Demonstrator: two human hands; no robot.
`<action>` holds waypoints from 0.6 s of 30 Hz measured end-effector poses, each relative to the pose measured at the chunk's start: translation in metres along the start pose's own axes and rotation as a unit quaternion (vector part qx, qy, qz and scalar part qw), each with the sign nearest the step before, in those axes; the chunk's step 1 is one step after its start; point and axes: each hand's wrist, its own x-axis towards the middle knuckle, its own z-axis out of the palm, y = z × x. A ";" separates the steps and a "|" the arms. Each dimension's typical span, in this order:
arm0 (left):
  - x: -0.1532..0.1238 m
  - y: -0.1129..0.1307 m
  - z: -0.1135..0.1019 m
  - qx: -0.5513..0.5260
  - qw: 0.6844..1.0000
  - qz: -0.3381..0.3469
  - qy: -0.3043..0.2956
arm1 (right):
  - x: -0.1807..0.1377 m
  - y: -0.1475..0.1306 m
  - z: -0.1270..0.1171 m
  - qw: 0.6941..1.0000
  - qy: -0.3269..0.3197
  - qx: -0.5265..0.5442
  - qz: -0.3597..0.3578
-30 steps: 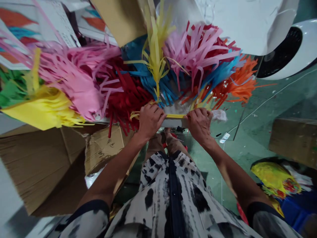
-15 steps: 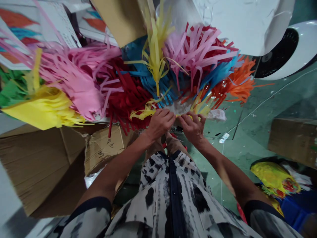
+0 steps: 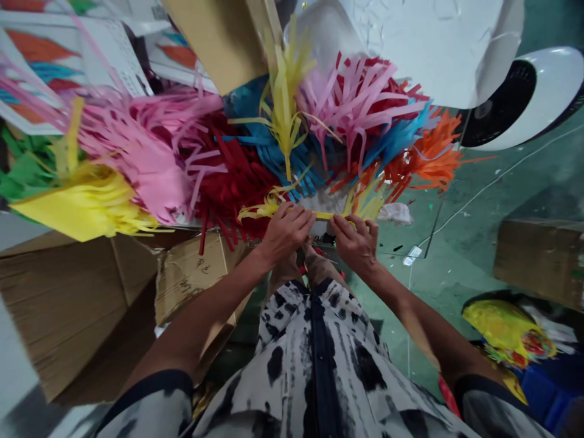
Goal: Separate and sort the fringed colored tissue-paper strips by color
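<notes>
Between my two hands runs a twisted yellow paper tassel (image 3: 324, 215), its middle pulled into a narrow band. My left hand (image 3: 287, 230) is closed on one side of it, with loose yellow fringe spilling out to the left. On the other side my right hand (image 3: 356, 238) pinches the band, and more yellow strips fan out above those fingers. Just beyond my hands lie dark red fringe (image 3: 237, 176), blue fringe (image 3: 292, 164) and orange fringe (image 3: 433, 158). A finished-looking yellow tassel (image 3: 286, 121) with a narrow tied end rests upright in the view above them.
Pink fringed paper (image 3: 150, 164) and a yellow fringed sheet (image 3: 82, 204) lie at the left. Open cardboard boxes (image 3: 68, 304) stand below the table edge. A round black-and-white object (image 3: 542, 91) is at the upper right, and another box (image 3: 538, 261) stands on the floor.
My hands have moved slightly apart, so more of the yellow band shows between them. The view has shifted a little.
</notes>
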 end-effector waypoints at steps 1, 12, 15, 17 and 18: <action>-0.003 -0.003 -0.002 0.005 1.000 -0.002 0.007 | 0.002 -0.002 0.002 1.000 0.003 0.007 0.003; 0.006 -0.004 -0.017 0.002 0.998 -0.048 0.049 | 0.013 0.021 0.013 0.998 0.006 0.050 -0.033; 0.024 0.006 -0.002 -0.030 0.999 -0.010 -0.014 | 0.016 0.022 0.016 0.998 -0.027 0.041 -0.038; 0.031 0.007 0.004 -0.042 0.998 -0.007 -0.036 | 0.018 0.022 0.017 0.998 -0.045 0.040 -0.029; 0.032 0.007 0.005 -0.046 0.998 -0.008 -0.041 | 0.019 0.021 0.017 0.998 -0.048 0.042 -0.024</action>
